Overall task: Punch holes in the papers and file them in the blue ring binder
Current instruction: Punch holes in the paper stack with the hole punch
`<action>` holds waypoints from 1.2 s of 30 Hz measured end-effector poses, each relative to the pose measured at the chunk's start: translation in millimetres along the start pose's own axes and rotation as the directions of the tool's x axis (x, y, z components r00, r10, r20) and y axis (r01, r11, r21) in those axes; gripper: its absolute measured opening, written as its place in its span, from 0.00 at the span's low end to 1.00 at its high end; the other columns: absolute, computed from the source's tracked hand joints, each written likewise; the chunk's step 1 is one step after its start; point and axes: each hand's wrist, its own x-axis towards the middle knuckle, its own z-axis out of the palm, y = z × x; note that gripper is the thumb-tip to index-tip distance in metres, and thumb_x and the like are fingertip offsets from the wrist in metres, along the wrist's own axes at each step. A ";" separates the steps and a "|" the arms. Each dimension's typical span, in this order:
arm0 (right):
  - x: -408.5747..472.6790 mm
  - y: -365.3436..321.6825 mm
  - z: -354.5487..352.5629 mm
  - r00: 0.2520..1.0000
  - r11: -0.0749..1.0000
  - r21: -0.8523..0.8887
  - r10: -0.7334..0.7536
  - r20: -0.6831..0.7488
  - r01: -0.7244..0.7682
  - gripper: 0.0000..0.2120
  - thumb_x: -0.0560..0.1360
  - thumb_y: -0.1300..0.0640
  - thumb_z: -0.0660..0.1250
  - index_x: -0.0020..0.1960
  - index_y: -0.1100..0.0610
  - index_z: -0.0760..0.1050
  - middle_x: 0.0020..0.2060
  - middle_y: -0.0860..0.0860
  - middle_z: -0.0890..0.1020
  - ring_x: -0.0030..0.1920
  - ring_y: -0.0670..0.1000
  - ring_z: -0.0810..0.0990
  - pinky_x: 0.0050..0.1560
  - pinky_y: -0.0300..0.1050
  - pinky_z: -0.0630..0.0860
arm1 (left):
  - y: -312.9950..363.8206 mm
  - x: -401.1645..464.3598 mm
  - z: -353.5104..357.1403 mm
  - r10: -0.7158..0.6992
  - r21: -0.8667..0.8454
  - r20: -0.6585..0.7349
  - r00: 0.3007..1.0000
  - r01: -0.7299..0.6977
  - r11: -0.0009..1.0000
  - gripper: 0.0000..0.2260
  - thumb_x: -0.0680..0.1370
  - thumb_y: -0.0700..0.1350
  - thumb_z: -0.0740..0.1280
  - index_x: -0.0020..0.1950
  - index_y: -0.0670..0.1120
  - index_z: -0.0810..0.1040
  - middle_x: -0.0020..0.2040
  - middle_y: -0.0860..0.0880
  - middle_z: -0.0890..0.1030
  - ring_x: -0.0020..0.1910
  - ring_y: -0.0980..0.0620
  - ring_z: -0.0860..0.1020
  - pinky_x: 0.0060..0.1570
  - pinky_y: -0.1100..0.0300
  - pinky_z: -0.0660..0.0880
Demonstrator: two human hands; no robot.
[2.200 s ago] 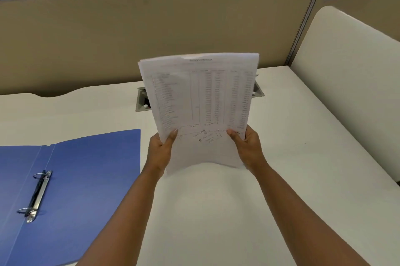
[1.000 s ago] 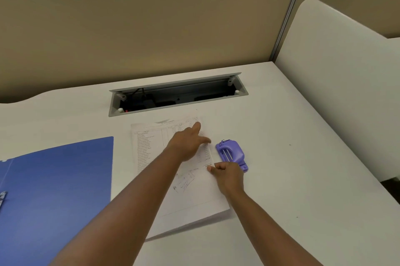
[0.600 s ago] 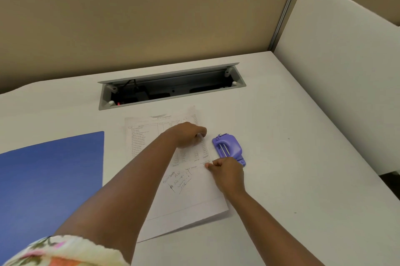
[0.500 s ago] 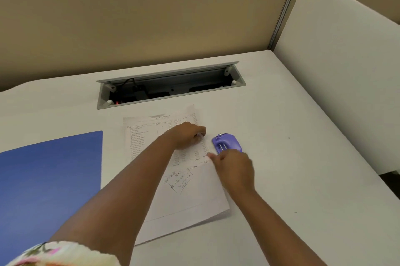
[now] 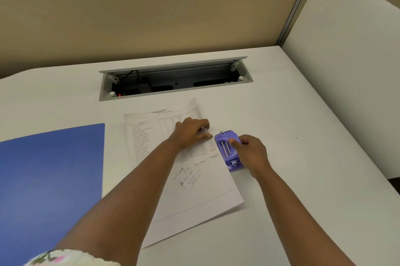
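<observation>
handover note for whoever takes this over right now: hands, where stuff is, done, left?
Left hand: curled fingers on the papers, pinching their right edge by the punch.
Right hand: grips the purple hole punch, thumb on top.
Papers lie flat on the desk, right edge at the punch; whether the edge sits in the slot cannot be told.
Blue ring binder lies open to the left, apart from the papers; its rings are out of view.
Done: papers and punch brought together.
Left: press the punch, then file the papers in the binder.
</observation>
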 end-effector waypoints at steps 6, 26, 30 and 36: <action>-3.8 0.3 6.7 1.000 0.999 0.029 -0.022 -0.004 0.023 0.18 0.75 0.52 0.66 0.29 0.54 0.66 0.26 0.49 0.69 0.27 0.48 0.65 0.31 0.40 0.62 | 5.3 -0.1 0.2 -0.023 0.027 -0.017 1.000 0.023 0.999 0.12 0.76 0.53 0.64 0.54 0.46 0.74 0.44 0.52 0.74 0.51 0.48 0.70 0.49 0.55 0.60; -4.3 6.6 4.8 0.995 0.994 0.056 -0.093 0.032 0.091 0.12 0.74 0.52 0.67 0.36 0.58 0.72 0.26 0.47 0.71 0.28 0.46 0.66 0.31 0.38 0.63 | 12.2 -0.4 1.0 -0.134 -0.027 -0.041 0.990 0.133 0.991 0.11 0.77 0.52 0.64 0.54 0.47 0.76 0.41 0.53 0.74 0.56 0.47 0.71 0.57 0.50 0.63; -7.1 6.4 6.3 0.993 0.993 0.054 -0.109 0.039 0.106 0.13 0.74 0.52 0.67 0.35 0.57 0.71 0.26 0.47 0.71 0.28 0.47 0.66 0.31 0.37 0.63 | 12.1 -1.0 6.0 -0.144 -0.092 -0.106 0.984 0.135 0.987 0.09 0.76 0.51 0.65 0.51 0.47 0.77 0.37 0.56 0.72 0.53 0.50 0.68 0.55 0.52 0.60; -7.6 7.6 15.7 0.995 0.993 0.065 -0.092 -0.039 0.094 0.14 0.73 0.51 0.67 0.33 0.55 0.71 0.28 0.50 0.74 0.31 0.51 0.71 0.35 0.44 0.70 | 17.4 -1.0 15.9 -0.161 -0.165 -0.227 0.960 0.125 0.978 0.07 0.76 0.49 0.65 0.48 0.47 0.78 0.31 0.59 0.69 0.48 0.53 0.65 0.50 0.56 0.55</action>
